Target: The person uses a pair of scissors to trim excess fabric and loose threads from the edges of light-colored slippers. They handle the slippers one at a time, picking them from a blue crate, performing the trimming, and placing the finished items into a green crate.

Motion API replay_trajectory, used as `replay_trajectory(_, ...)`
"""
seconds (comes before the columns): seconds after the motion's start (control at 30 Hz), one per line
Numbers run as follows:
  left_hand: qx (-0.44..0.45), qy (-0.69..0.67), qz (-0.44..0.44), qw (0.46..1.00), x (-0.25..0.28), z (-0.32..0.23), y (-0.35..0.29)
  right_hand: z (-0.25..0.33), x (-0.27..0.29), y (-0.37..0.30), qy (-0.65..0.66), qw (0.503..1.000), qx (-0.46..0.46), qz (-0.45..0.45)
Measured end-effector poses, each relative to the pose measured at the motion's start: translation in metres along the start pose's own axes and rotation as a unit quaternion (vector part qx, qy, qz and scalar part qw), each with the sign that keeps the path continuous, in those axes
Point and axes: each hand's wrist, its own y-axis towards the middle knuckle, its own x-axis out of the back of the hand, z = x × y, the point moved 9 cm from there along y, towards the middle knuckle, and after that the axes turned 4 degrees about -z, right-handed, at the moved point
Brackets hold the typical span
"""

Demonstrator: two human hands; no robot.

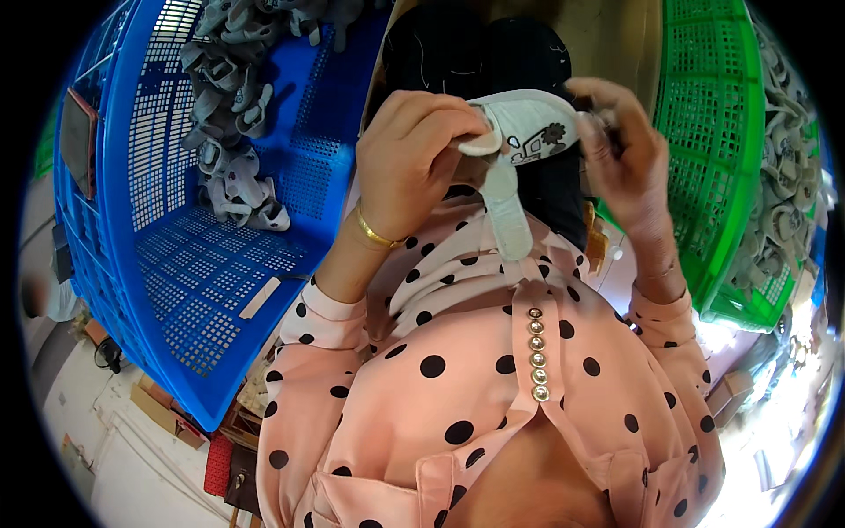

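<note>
A small light-grey shoe upper with a dark printed picture is held up in front of my chest. Its loose strap hangs down over my shirt. My left hand is closed on the upper's left end, pinching it beside a folded pale flap. At the other end, my right hand has its fingers curled, with thumb and forefinger at the upper's right edge. That hand is slightly blurred, and a dark patch between its fingers cannot be made out.
To the left stands a large blue plastic basket with a pile of grey shoe pieces inside. On the right is a green plastic basket, with more shoe pieces beyond its wall. Cardboard boxes lie at lower left.
</note>
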Motion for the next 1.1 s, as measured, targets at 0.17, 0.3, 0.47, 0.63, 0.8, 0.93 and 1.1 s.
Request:
replay_trajectory(0.17, -0.078, -0.048, -0.042, 0.995, 0.008, -0.017, 0.006, -0.015, -0.014, 0.001, -0.043, 0.983, 0.016, 0.181)
replay_trajectory(0.3, -0.076, -0.031, -0.113, 0.990, 0.017, -0.013, 0.003, -0.018, -0.015, -0.003, 0.024, 0.983, -0.032, 0.177)
replay_trajectory(0.47, 0.171, -0.035, -0.242, 0.954, 0.056, 0.038, -0.010, -0.009, 0.011, -0.006, -0.079, 0.996, 0.023, 0.045)
replay_trajectory(0.63, 0.130, -0.077, -0.194, 0.969, 0.045, 0.017, 0.003, 0.010, 0.011, -0.013, -0.178, 0.976, 0.126, -0.026)
replay_trajectory(0.8, 0.041, 0.014, -0.083, 0.996, 0.020, -0.017, 0.030, 0.020, 0.011, -0.017, -0.210, 0.962, 0.169, -0.037)
replay_trajectory(0.93, 0.021, 0.048, -0.057, 0.997, 0.005, -0.021, 0.036, 0.022, 0.011, -0.022, -0.210, 0.959, 0.186, -0.046)
replay_trajectory(1.1, -0.019, 0.090, -0.059, 0.994, -0.005, -0.023, 0.032, 0.022, 0.010, -0.028, -0.208, 0.962, 0.174, -0.042)
